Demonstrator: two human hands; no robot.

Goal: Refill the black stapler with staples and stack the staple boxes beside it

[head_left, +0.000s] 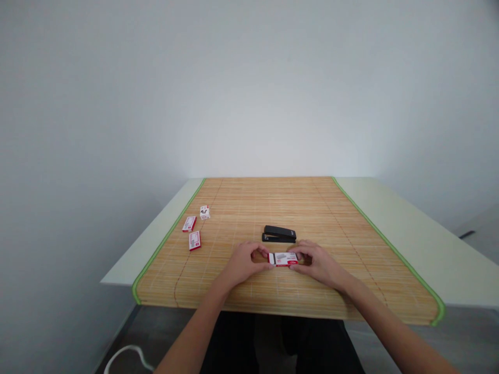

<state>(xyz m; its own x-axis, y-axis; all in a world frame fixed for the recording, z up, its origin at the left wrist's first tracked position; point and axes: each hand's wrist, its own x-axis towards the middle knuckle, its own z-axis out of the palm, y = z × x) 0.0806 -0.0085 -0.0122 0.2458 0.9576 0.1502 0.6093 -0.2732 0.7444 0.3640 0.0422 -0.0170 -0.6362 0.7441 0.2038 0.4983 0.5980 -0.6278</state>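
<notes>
A small red-and-white staple box (286, 258) lies crosswise low over the mat, held at both ends. My left hand (245, 264) pinches its left end between thumb and fingers. At the right end, my right hand (316, 265) grips it in the same way. A dark strip shows near the box's left end, between a white end piece and the printed sleeve, so the box looks partly slid apart. Just beyond it sits a black stapler (279, 234), its jaw end toward the left, apart from both hands.
On the left of the bamboo mat (241, 202) are two flat red-and-white boxes, one farther (189, 224) and one nearer (194, 240), plus a small white box (205, 212). Green edging borders the mat on a white table (393, 208). A wall rises behind.
</notes>
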